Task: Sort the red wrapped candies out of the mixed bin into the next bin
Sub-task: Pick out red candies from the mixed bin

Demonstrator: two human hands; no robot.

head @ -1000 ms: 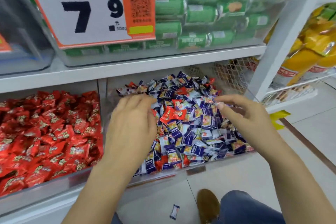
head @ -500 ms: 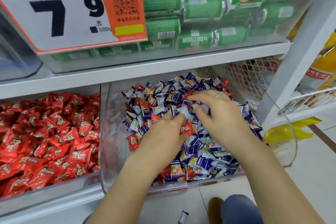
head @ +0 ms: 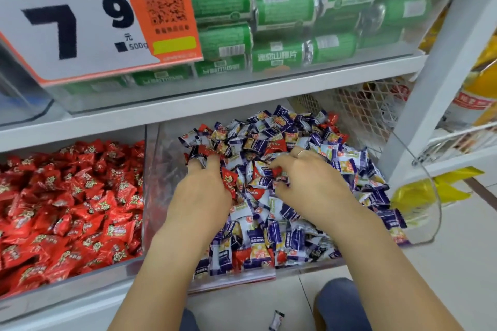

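Observation:
The clear mixed bin (head: 168,169) holds a heap of purple-and-white candies (head: 271,236) with red wrapped candies (head: 275,145) scattered through it. To its left stands the bin of red candies (head: 70,209). Both my hands are down in the mixed heap. My left hand (head: 204,193) has its fingertips buried in the pile and holds a red candy (head: 228,181) at its thumb side. My right hand (head: 309,183) is curled, its fingertips and thumb pinching a red wrapper (head: 277,170) that is mostly hidden.
A white shelf edge (head: 188,105) runs just above the bins, with green packets (head: 282,8) and a large price sign (head: 80,21) over it. A white upright post (head: 435,83) and wire mesh (head: 357,110) stand at right. One candy (head: 277,320) lies on the floor.
Both hands came from above the pile down into it and closer together. My left hand took hold of a red candy, and the right hand's fingers have curled into the heap.

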